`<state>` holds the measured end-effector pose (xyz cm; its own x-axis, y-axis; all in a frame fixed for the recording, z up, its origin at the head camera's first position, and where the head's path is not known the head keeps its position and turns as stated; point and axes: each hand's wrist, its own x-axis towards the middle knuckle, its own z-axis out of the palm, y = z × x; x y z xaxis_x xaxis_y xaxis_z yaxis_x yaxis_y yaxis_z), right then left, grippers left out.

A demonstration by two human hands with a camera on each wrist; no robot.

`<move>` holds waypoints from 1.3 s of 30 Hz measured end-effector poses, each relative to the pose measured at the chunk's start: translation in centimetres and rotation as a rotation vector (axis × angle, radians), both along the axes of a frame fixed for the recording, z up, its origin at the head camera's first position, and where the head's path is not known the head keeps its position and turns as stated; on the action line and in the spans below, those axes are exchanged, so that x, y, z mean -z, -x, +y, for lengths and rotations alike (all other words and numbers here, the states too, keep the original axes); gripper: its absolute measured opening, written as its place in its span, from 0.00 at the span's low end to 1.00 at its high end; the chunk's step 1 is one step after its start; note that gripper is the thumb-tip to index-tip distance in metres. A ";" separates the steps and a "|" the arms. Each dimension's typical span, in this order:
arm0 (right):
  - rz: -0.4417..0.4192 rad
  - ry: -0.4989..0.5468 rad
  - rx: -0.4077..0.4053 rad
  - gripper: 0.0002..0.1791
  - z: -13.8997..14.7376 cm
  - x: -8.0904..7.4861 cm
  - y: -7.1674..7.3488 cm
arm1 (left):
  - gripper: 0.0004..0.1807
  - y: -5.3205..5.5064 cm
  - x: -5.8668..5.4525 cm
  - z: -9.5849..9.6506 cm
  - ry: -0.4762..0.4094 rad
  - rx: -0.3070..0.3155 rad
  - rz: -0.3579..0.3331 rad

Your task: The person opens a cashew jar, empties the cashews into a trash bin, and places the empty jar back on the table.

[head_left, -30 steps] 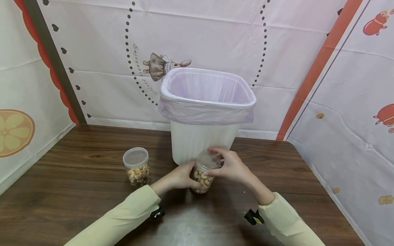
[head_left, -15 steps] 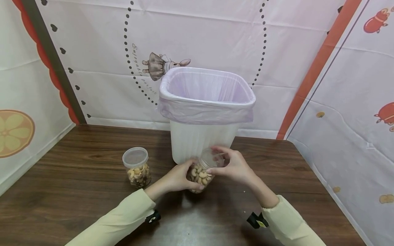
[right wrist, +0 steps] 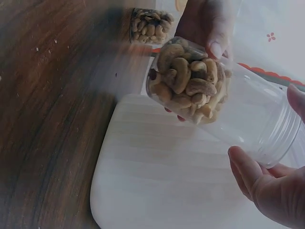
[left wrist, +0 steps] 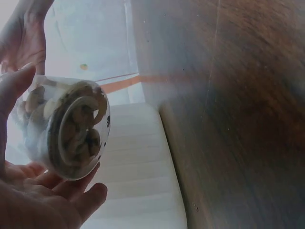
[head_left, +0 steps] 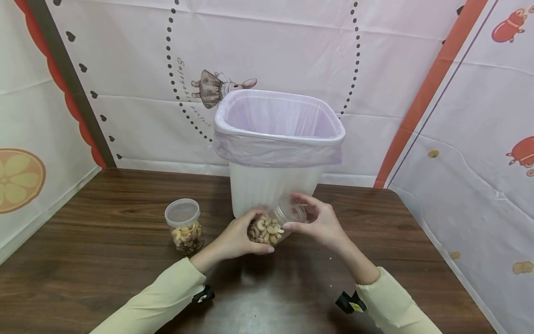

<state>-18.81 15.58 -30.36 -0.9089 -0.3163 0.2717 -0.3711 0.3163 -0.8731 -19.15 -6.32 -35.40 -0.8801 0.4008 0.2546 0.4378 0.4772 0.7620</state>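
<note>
A clear jar [head_left: 267, 229] partly filled with cashews is held tilted, its mouth end leaning to the right. My left hand [head_left: 238, 239] grips its lower part, the thumb in front and the fingers behind. At the top end my right hand [head_left: 325, 225] holds the neck between thumb and fingers. In the right wrist view, threads circle the neck of this jar [right wrist: 190, 83], and its upper half holds no nuts. The left wrist view shows the jar's round base [left wrist: 81, 133] raised off the table. Left of my hands, a second cashew jar [head_left: 186, 232] stands upright under a whitish lid.
Right behind my hands stands a white bin [head_left: 271, 185] lined with a pale purple bag [head_left: 279, 150]. The dark wood table [head_left: 104, 260] meets printed cloth walls at the back and sides. Tiny white specks lie on the table to the right.
The held jar has gone from nearly upright to tilted rightward and risen a little. My left hand has shifted slightly left with its base, my right hand slightly right with its top.
</note>
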 end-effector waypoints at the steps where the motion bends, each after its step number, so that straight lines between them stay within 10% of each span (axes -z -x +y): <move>1: 0.003 0.010 -0.001 0.35 0.0 0.0 0.0 | 0.44 0.0 0.0 0.0 -0.005 -0.003 0.002; 24: -0.079 0.124 -0.087 0.38 0.1 1.4 -0.4 | 0.42 -0.7 -0.7 -0.7 0.046 -0.072 0.075; 39: -0.176 0.121 0.013 0.33 -0.2 1.5 -0.7 | 0.40 -0.9 -0.8 -0.7 0.091 -0.160 0.218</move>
